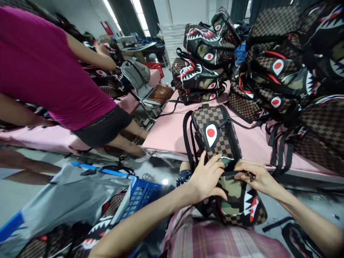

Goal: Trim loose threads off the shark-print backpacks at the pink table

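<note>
A brown checkered backpack (217, 138) with a camouflage front and a shark-mouth print hangs over the near edge of a pink-covered table (169, 132) onto my lap. My left hand (205, 177) lies on the bag's camouflage panel, its fingers spread along the top edge. My right hand (254, 175) is closed in a pinch on a small dark piece at the bag's zipper line, too small to name. The two hands are close together, on either side of the panel's top.
Piles of matching shark-print backpacks (204, 68) fill the back and right (295, 82) of the table. A person in a magenta top (48, 68) bends over another pink table at left. A blue crate (139, 193) lined with grey plastic holds more bags at lower left.
</note>
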### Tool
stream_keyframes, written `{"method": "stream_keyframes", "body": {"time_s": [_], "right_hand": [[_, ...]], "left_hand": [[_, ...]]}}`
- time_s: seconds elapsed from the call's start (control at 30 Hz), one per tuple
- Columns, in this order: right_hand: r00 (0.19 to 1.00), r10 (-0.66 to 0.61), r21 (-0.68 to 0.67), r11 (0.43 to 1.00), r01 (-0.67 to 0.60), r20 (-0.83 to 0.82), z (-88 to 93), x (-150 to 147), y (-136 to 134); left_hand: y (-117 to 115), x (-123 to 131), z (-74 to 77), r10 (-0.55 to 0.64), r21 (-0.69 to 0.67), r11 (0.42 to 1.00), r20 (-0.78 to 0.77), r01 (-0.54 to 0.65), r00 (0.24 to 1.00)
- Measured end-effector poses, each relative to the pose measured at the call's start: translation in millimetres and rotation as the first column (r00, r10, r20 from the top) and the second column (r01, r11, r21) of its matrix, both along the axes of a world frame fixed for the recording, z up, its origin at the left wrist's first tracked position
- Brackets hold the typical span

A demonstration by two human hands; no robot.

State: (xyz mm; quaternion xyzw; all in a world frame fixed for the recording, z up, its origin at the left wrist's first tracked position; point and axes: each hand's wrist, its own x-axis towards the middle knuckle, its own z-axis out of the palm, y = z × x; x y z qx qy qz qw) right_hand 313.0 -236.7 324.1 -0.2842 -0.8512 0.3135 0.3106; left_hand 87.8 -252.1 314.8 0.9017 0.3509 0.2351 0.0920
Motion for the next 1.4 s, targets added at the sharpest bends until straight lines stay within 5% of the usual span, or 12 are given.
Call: {"method": "stream_keyframes", "body": {"time_s": [0.1, 0.23, 0.33, 0.4, 0.57, 0.77, 0.9, 1.17, 1.4], "right_hand": [[0.993, 0.011, 0.023, 1.000, -0.008, -0.118, 11.1, -10, -4], [0.969, 0.043, 0.198, 0.980, 0.006, -0.244, 36.6, -32, 5], [0.979, 0.049, 0.283, 0.959, 0.010, -0.198, 34.2, -43, 15], [0.995, 0.061, 0.277, 0.960, -0.036, -0.084, 15.9, -45, 14], [0.965, -0.019, 0.394, 0.915, -0.089, 0.263, -39.6, -48, -14], [0.971, 0.018, 0.553, 0.819, -0.152, 0.240, -69.5, -56, -28], [0.982, 0.037, 0.601, 0.786, -0.144, 0.187, -78.9, -59, -30], [0.989, 0.002, 0.588, 0.804, -0.088, 0.146, -77.8, -61, -39], [0.943, -0.049, 0.515, 0.846, -0.136, 0.329, -32.5, -45, -15]], "left_hand": [[-22, 4, 2.9, 0.079, -0.020, 0.997, 0.040, -0.079, 0.996], [-12, -9, 47.7, 0.158, 0.092, 0.983, 0.032, -0.160, 0.987], [-2, -23, 67.1, 0.189, 0.159, 0.973, -0.139, -0.166, 0.972], [-3, -30, 54.3, 0.214, 0.185, 0.967, -0.214, -0.176, 0.953], [-37, -35, -24.6, 0.344, 0.267, 0.913, -0.092, -0.309, 0.935], [-67, -37, -80.7, 0.383, 0.430, 0.798, 0.177, -0.422, 0.906], [-71, -38, -92.8, 0.390, 0.437, 0.768, 0.262, -0.468, 0.883], [-76, -37, -94.4, 0.403, 0.397, 0.770, 0.305, -0.500, 0.863], [-75, -29, -83.4, 0.416, 0.313, 0.805, 0.307, -0.504, 0.856]]}}
